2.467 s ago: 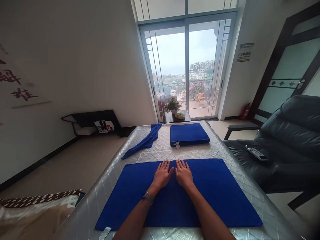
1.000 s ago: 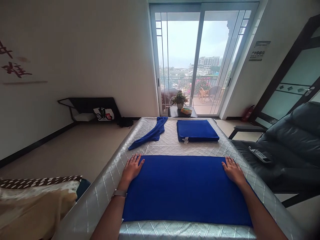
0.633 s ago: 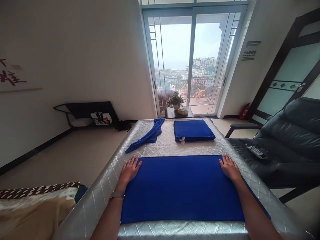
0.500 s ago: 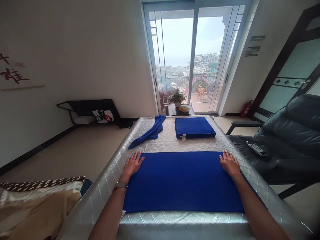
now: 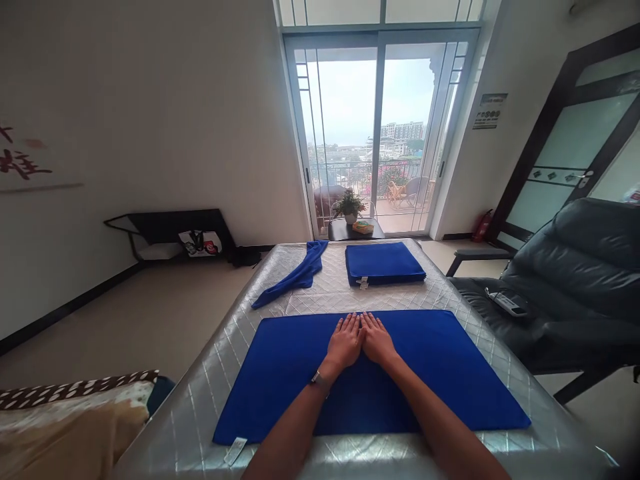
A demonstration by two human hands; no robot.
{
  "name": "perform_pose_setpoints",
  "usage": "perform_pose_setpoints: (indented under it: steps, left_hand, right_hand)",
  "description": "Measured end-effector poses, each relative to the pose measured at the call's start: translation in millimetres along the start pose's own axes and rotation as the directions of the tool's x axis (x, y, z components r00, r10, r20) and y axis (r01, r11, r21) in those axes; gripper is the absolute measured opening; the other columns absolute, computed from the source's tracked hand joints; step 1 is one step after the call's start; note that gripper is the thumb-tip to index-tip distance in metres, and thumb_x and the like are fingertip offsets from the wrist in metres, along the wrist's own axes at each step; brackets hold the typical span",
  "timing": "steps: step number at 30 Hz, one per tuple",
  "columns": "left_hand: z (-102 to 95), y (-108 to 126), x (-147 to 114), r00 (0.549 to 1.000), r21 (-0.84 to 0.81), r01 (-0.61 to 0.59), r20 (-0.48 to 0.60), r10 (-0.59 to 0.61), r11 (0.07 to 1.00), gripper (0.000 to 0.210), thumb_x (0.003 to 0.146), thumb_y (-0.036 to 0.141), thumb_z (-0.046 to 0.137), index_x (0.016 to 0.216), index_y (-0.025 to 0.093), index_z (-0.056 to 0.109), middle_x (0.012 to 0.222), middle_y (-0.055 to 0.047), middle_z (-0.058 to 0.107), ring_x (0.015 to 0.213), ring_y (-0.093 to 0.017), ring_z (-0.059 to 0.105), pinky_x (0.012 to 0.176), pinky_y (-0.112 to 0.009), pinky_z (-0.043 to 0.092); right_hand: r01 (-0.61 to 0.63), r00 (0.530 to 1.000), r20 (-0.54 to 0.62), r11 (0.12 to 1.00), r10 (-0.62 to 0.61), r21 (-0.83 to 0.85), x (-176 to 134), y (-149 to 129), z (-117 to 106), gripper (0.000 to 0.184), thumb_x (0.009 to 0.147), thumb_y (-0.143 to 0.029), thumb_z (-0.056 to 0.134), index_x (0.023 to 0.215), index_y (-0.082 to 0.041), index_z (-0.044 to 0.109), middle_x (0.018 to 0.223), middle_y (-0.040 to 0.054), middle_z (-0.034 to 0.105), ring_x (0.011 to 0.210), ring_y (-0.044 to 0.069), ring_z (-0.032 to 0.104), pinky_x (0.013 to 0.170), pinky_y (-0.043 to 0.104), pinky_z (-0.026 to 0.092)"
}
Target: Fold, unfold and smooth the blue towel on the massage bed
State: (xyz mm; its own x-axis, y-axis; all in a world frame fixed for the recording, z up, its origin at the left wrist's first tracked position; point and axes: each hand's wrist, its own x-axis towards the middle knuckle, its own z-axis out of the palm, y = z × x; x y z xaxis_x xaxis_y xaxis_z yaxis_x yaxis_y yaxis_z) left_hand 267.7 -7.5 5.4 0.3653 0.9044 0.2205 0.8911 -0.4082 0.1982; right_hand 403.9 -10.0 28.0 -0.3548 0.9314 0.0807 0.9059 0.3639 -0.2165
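Note:
A blue cloth (image 5: 280, 373) lies spread flat across the near part of the table, with a white label (image 5: 235, 451) sticking out at its near left corner. Flat on the cloth, near the middle of its far edge, rests my left hand (image 5: 345, 343), fingers stretched forward. Right beside it my right hand (image 5: 377, 339) also lies flat, the thumbs and index fingers close together or touching. Beyond the far edge is a stack of folded blue cloths (image 5: 385, 261) with white tags. To its left lies a loose, crumpled blue cloth (image 5: 295, 275).
The table's silver quilted cover (image 5: 200, 393) hangs over the sides. A black armchair (image 5: 575, 287) stands to the right, with a grey device (image 5: 507, 303) on its seat. At the far end is a small stand with a potted plant (image 5: 349, 205). Bedding (image 5: 85, 420) lies at lower left.
Both hands have moved inward from the cloth's left and right sides to meet at its middle. The cloth's side edges are now uncovered. The camera view has tilted up slightly.

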Motion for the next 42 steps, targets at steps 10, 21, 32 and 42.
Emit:
perform_pose_setpoints:
  steps: [10, 21, 32, 42]
  left_hand:
    - [13.0, -6.4, -1.6, 1.000, -0.021, 0.019, 0.003, -0.019, 1.000, 0.066, 0.105, 0.052, 0.014, 0.160, 0.019, 0.029, 0.163, -0.010, 0.036, 0.153, -0.023, 0.026, 0.126, -0.047, 0.024]
    - [-27.1, -121.5, -37.1, 0.948, 0.107, 0.308, 0.051, -0.315, 0.945, 0.076, 0.102, 0.063, 0.013, 0.158, 0.015, 0.034, 0.164, -0.014, 0.034, 0.153, -0.027, 0.026, 0.125, -0.050, 0.022]
    - [-53.8, -223.9, -94.3, 0.858, 0.180, 0.510, -0.027, -0.514, 0.841, 0.076, 0.102, 0.061, 0.020, 0.158, 0.010, 0.032, 0.164, -0.016, 0.031, 0.153, -0.029, 0.027, 0.124, -0.051, 0.024]
    - [-48.7, -224.4, -93.0, 0.865, 0.181, 0.500, -0.058, -0.498, 0.847, 0.081, 0.100, 0.066, 0.013, 0.156, 0.014, 0.036, 0.163, -0.015, 0.035, 0.152, -0.029, 0.029, 0.123, -0.051, 0.026]
  right_hand:
    - [-0.036, 0.999, 0.032, 0.999, 0.036, 0.007, 1.7, 8.3, 13.0, 0.062, 0.104, -0.037, 0.021, 0.160, -0.011, 0.029, 0.167, 0.0088, 0.024, 0.155, 0.021, 0.016, 0.126, 0.041, 0.011]
    - [-0.259, 0.964, 0.027, 0.959, 0.263, -0.116, -15.0, 103.1, -9.9, 0.064, 0.103, -0.040, 0.019, 0.161, -0.014, 0.026, 0.167, 0.0072, 0.023, 0.155, 0.020, 0.018, 0.125, 0.042, 0.012]
    - [-0.493, 0.869, -0.051, 0.852, 0.492, -0.174, -51.9, 239.2, -15.8, 0.069, 0.101, -0.040, 0.016, 0.160, -0.006, 0.024, 0.167, 0.0108, 0.024, 0.154, 0.022, 0.018, 0.125, 0.043, 0.016]
    - [-0.488, 0.872, -0.055, 0.852, 0.487, -0.188, -50.4, 236.5, -14.3, 0.069, 0.101, -0.040, 0.015, 0.160, -0.005, 0.025, 0.167, 0.0121, 0.023, 0.154, 0.023, 0.019, 0.124, 0.043, 0.018]
